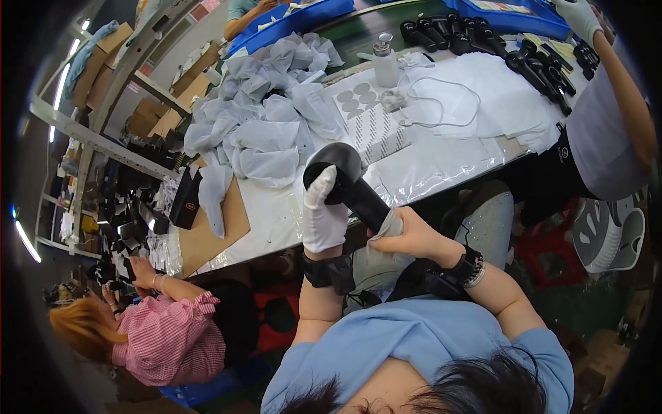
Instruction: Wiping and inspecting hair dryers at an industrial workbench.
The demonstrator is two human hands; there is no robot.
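A black hair dryer (pixel 358 196) with a wide round head is held up in front of my body, over the table's near edge. My left hand (pixel 324 214), in a white glove, is wrapped round its head, and the thumb lies at the round opening. My bare right hand (pixel 417 234) is closed round the lower end of the handle. A pale grey cloth (pixel 392 224) is bunched between those fingers and the handle, partly hidden by the hand. A large heap of pale, thin bags (pixel 269 131) covers the table just beyond my left hand.
A patterned box (pixel 378 134), a pump bottle (pixel 385 62) and a looped white cable (pixel 448 103) lie ahead. Several black hair dryers (pixel 476 34) rest at the back right. Co-workers are at both sides. Brown cardboard (pixel 231 210) lies on the left; blue trays (pixel 296 21) stand behind.
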